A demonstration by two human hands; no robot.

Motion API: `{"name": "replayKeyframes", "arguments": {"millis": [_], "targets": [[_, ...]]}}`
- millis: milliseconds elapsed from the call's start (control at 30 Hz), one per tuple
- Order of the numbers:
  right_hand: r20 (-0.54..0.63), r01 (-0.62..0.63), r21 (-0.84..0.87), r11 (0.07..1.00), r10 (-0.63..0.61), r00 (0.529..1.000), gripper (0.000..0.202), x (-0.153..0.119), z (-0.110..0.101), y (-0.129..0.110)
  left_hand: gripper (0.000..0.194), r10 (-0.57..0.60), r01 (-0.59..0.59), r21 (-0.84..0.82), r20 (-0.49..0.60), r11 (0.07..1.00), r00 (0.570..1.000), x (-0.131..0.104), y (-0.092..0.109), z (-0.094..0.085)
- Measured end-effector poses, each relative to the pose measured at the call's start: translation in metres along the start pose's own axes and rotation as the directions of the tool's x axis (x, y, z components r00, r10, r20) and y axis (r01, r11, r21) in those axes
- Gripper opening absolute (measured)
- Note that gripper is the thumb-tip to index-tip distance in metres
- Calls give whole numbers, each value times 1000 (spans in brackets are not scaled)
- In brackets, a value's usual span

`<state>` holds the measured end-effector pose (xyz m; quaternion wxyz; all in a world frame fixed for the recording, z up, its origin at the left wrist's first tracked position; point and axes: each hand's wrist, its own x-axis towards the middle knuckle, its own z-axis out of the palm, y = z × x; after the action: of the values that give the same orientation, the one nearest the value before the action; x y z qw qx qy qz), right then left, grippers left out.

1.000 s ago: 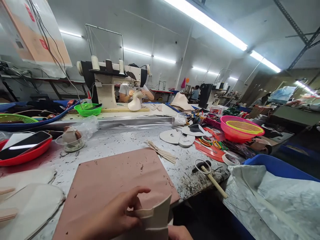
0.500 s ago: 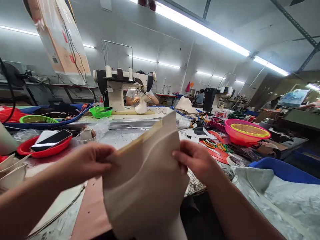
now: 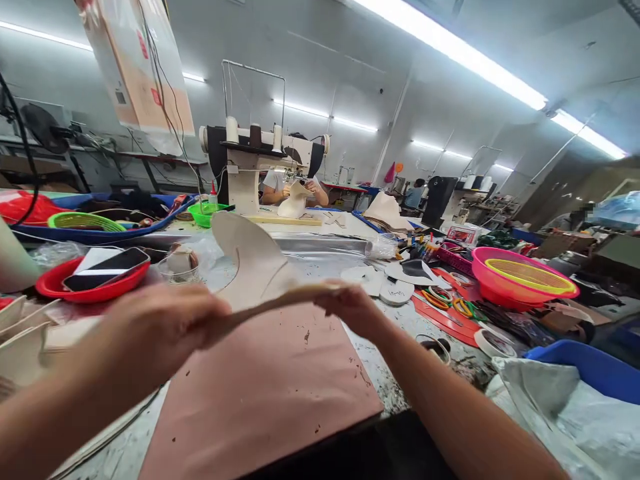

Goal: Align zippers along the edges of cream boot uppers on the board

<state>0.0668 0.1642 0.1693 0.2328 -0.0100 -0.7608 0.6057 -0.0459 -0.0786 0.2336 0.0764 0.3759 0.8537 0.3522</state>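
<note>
Cream leather piece (image 3: pixel 253 267), curved, apparently stiff.

The fingers of the left hand (image 3: pixel 160 330) and right hand (image 3: pixel 350 303) are hidden behind the knuckles where they pinch the cream piece (image 3: pixel 255 270), its near edge seen edge-on and blurred, while the pink mat (image 3: pixel 265 393) on the tabletop (image 3: pixel 325 267) runs off the bottom edge.

Bright, even light falls from long ceiling tubes (image 3: pixel 450 47), which burn out to white glare. Shadows on the bench (image 3: pixel 350 253) below the tubes are faint. Nearest the lens, the left hand (image 3: pixel 160 327) is soft with blur. Straight lines bow toward the edges, wide-angle.
</note>
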Motion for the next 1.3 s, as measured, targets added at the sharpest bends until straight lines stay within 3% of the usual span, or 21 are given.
{"name": "replayKeyframes", "arguments": {"millis": [67,167,233,300,367,400,433,467,533,567,600,667,733,800,900,1000,1067,1167,1233,1300], "targets": [[45,-137,-54,989,140,989,20,-38,12,35,21,-34,21,57,246,998,969,-9,-37,34],[99,-337,-25,941,338,936,26,-88,33,77,24,-121,166,-47,497,985,859,-23,-85,82],[29,-370,26,929,369,929,29,-112,44,96,26,-138,293,-150,628,944,766,-30,-107,104],[-184,-350,9,937,345,920,29,-128,50,110,29,-136,395,-243,678,886,722,-33,-117,117],[-414,-290,-132,948,214,885,21,-139,55,119,31,-169,432,-263,655,863,737,-32,-119,123],[-442,-209,-244,947,83,893,15,-142,59,120,31,-196,428,-238,632,872,750,-31,-118,125],[-376,-81,-360,929,-65,924,10,-143,65,120,30,-219,410,-193,608,892,763,-30,-116,127],[-229,76,-439,895,-193,954,7,-141,73,117,28,-237,386,-139,590,912,772,-29,-113,129],[98,338,-417,844,-328,939,6,-130,93,105,23,-241,338,-69,571,939,785,-29,-109,132],[195,375,-360,854,-324,926,9,-121,103,97,21,-233,321,-62,560,945,795,-30,-107,133],[237,334,-299,894,-270,933,12,-111,114,89,19,-227,311,-64,548,948,805,-31,-106,133],[257,91,-215,972,-34,966,13,-93,129,75,15,-216,283,-52,520,958,827,-32,-107,128],[281,-184,-175,967,228,932,11,-81,136,67,14,-218,257,-10,500,966,838,-29,-110,116],[298,-353,-165,921,388,872,10,-75,137,66,20,-228,248,14,447,969,865,-19,-118,103],[309,-496,-104,862,502,808,9,-73,134,70,32,-238,254,-50,214,966,947,4,-132,94],[353,-696,152,701,620,701,13,-69,135,80,35,-177,192,-127,118,973,977,20,-137,102],[322,-736,342,584,663,676,25,-67,137,86,35,-94,113,-176,116,978,989,16,-129,111],[200,-683,395,614,669,716,40,-63,141,90,32,203,-166,-220,157,961,967,-16,-114,118],[122,-661,256,705,655,746,31,-61,144,89,29,453,-439,-128,112,889,885,-49,-111,121],[60,-643,107,758,641,765,18,-60,145,86,26,542,-541,65,8,838,840,-83,-117,128]]}}
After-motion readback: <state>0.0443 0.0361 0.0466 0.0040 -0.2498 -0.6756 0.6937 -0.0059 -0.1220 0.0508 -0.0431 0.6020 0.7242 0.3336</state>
